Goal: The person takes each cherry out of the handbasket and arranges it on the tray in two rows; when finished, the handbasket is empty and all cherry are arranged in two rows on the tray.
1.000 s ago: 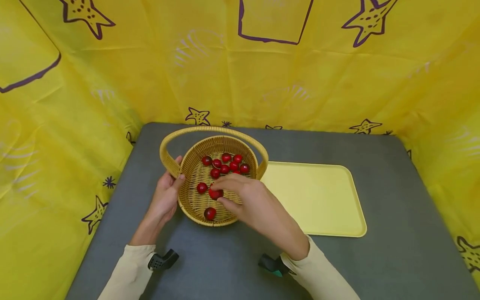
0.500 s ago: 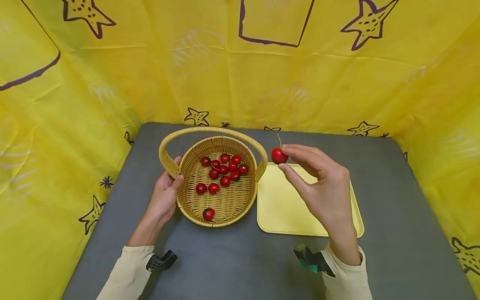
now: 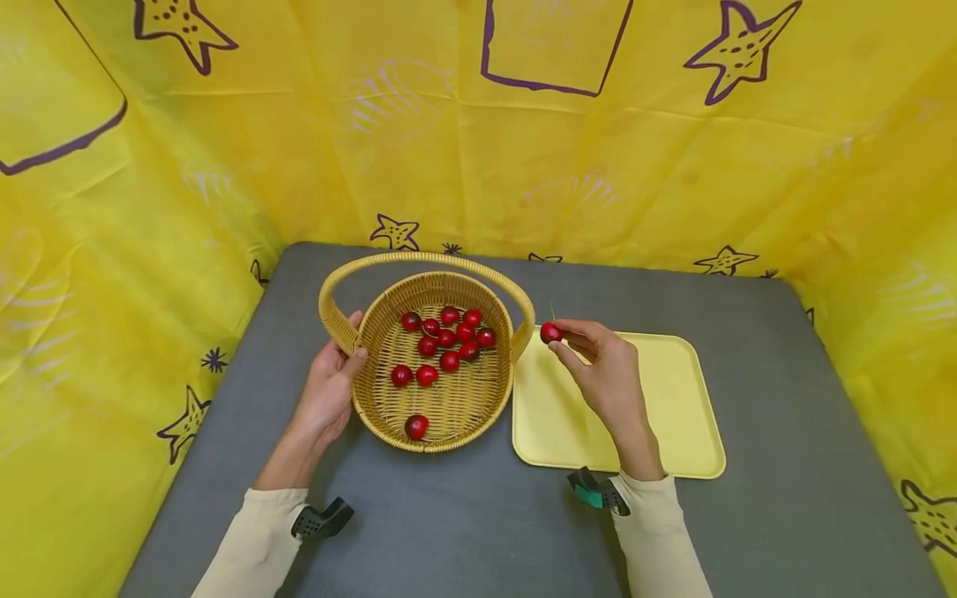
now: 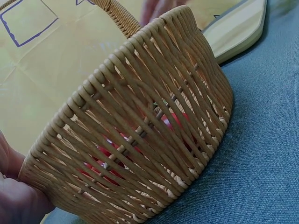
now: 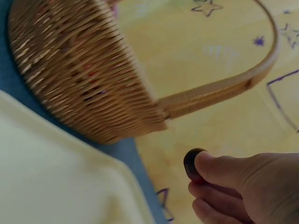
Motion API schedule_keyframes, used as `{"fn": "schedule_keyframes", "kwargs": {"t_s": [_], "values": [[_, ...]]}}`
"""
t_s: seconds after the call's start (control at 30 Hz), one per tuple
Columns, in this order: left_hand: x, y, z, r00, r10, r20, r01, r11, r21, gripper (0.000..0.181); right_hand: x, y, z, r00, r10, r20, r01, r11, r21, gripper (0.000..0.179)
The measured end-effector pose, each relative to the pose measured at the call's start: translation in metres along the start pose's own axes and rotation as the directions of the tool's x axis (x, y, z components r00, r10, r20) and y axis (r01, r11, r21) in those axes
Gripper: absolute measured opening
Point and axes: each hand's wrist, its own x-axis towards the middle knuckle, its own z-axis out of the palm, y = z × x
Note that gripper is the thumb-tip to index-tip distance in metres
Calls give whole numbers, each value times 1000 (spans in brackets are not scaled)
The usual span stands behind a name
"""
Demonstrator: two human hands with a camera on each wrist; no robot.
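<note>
A round wicker basket (image 3: 471, 407) with an arched handle stands on the table, several red cherries (image 3: 446, 337) lying loose on its bottom. My left hand (image 3: 329, 386) grips the basket's left side where the handle meets the rim, thumb on the near side. Between thumb and fingertips of my right hand (image 3: 606, 365) a cherry (image 3: 551, 332) is pinched, its thin stem pointing up. That hand is over the left part of a pale yellow tray (image 3: 680, 399). In the right wrist view the held cherry (image 5: 192, 164) looks dark, partly covered by the thumb.
The tray lies close to the basket's right side on a grey table (image 3: 449, 531). A yellow cloth (image 3: 463, 166) with starfish drawings rises behind and along both sides. The basket's handle (image 3: 426, 257) arches up over its far side.
My right hand has lifted a cherry out of the basket and carried it right, over the tray. In the last half second it has moved lower. My left hand keeps its grip on the basket.
</note>
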Motion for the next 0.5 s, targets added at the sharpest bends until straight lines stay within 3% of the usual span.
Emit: {"fn": "schedule_keyframes", "kwargs": {"t_s": [0.27, 0.5], "values": [[0, 1, 1, 1000, -1, -14, 1, 1000, -15, 63, 4, 33, 28, 988, 120, 95, -118, 993, -19, 33], [-1, 1, 1, 1000, -9, -20, 9, 1000, -16, 62, 5, 46, 37, 979, 159, 127, -162, 987, 16, 34]]}}
